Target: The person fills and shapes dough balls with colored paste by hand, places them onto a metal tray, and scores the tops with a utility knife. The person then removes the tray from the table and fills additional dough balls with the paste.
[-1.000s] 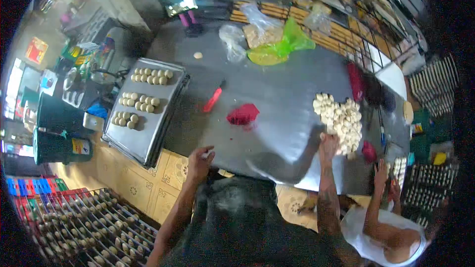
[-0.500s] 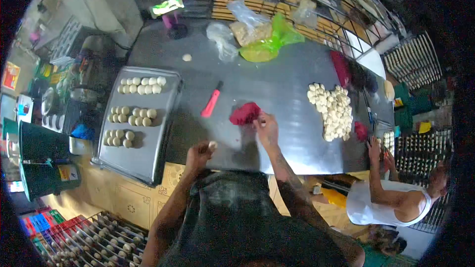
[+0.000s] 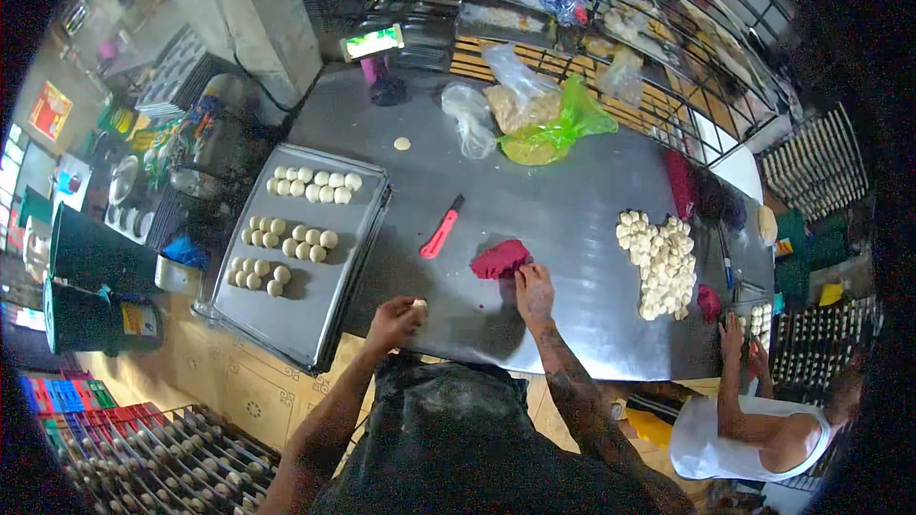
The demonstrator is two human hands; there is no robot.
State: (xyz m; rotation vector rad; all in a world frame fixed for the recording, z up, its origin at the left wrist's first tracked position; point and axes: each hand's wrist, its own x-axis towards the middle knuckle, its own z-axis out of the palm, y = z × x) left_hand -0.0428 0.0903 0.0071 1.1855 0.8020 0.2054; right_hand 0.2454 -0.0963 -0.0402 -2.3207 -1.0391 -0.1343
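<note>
My right hand point(image 3: 534, 292) pinches the right edge of a dark pink lump point(image 3: 500, 258) on the grey table. Near the table's front edge, my left hand point(image 3: 395, 323) is closed around a small piece of pale dough point(image 3: 419, 306), which shows at its fingertips. A red-handled cutter point(image 3: 441, 232) lies left of the pink lump. To the right is a heap of pale dough pieces point(image 3: 660, 265). On the left, a metal tray point(image 3: 283, 310) holds several round dough balls point(image 3: 309, 244) in groups.
Plastic bags point(image 3: 468, 119), one of them green point(image 3: 579, 122), lie at the back beside a single dough piece point(image 3: 402, 143). A co-worker in a white top point(image 3: 749, 439) has both hands at the table's right end. Racks of dough point(image 3: 176, 458) stand at lower left.
My right hand has moved left from the dough heap to the pink lump. My left hand's fingers have closed further around the dough piece. The camera view has shifted.
</note>
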